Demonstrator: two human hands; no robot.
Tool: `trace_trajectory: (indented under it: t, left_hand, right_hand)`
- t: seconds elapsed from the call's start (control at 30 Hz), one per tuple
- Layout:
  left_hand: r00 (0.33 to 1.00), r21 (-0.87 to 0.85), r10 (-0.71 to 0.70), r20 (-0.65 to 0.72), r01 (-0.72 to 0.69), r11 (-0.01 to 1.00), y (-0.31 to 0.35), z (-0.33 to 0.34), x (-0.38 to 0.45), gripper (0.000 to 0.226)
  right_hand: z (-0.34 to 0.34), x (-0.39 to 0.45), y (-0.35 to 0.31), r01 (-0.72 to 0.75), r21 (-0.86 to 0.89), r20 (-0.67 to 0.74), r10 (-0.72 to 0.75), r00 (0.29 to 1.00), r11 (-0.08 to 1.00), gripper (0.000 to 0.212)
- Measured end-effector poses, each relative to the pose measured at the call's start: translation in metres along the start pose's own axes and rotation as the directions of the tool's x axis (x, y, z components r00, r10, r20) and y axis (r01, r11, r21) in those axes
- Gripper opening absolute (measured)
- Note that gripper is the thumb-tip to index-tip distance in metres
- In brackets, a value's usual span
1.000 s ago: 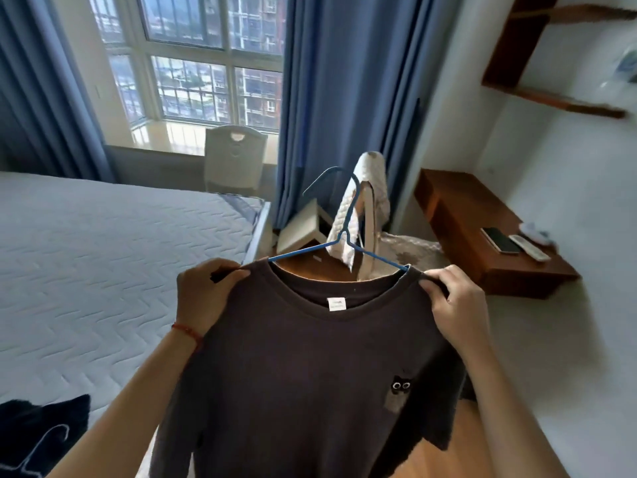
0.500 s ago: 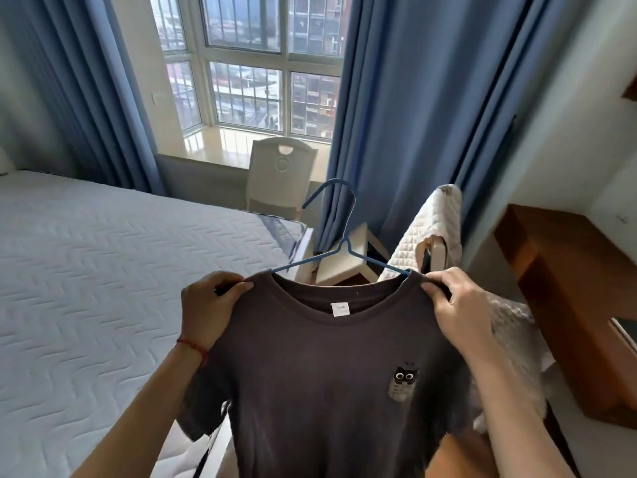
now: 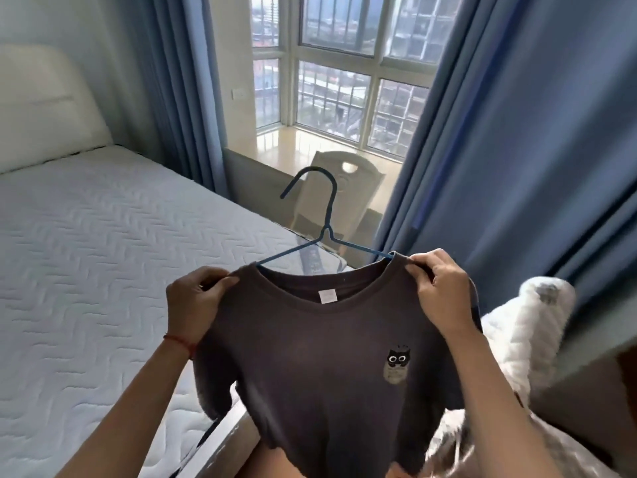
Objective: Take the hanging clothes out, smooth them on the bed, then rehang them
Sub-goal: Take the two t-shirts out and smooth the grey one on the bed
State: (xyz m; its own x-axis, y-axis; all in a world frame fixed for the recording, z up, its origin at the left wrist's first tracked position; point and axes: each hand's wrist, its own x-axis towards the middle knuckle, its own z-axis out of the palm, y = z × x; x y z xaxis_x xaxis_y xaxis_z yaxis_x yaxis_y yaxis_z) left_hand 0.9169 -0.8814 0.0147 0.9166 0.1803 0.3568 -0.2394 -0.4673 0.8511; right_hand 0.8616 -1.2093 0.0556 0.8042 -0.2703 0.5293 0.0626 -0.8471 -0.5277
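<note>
Right, both hands pinching the dark tee (image 3: 320,357) at its shoulders, left hand (image 3: 193,301) & right hand (image 3: 444,291), mid-frame, blue hanger (image 3: 324,232) inside, beside the bed (image 3: 103,257) at left. Risk imo: hanger slips out the neck if one side dips, or hem snags the bed edge.

You have turned left with the shirt (image 3: 327,343): it now hangs past the bed's (image 3: 103,270) foot corner, the headboard (image 3: 44,105) has come into sight, and the wooden desk has gone.

Soft daylight enters through the far gridded glass window (image 3: 344,81), leaving the near dark grey T-shirt (image 3: 327,357) dim. Wide-angle bending curves the edges; the right-hand white quilted fabric (image 3: 517,332) blurs.
</note>
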Motion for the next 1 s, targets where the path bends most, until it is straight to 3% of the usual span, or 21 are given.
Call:
trace_trajectory:
  t: [0.17,0.57,0.8,1.0]
  left_hand:
    - [0.994,0.018,-0.067,-0.082,0.069,0.997,-0.020,0.042,0.054,0.004]
    - [0.944,0.027,-0.179,-0.276,0.194,0.981,-0.068,0.141,0.243,0.009]
    - [0.889,0.094,-0.221,-0.400,0.280,0.956,-0.087,0.156,0.331,0.008]
    - [0.801,0.165,-0.234,-0.550,0.379,0.910,-0.104,0.169,0.401,0.008]
  right_hand:
    - [0.064,0.086,0.034,0.043,0.072,0.100,-0.050,0.994,0.996,0.009]
    - [0.220,0.318,0.062,0.147,0.052,0.232,-0.155,0.960,0.988,0.017]
    - [0.314,0.427,0.057,0.179,0.220,0.327,-0.245,0.913,0.959,0.016]
    - [0.416,0.508,0.054,0.223,0.384,0.415,-0.383,0.825,0.896,0.013]
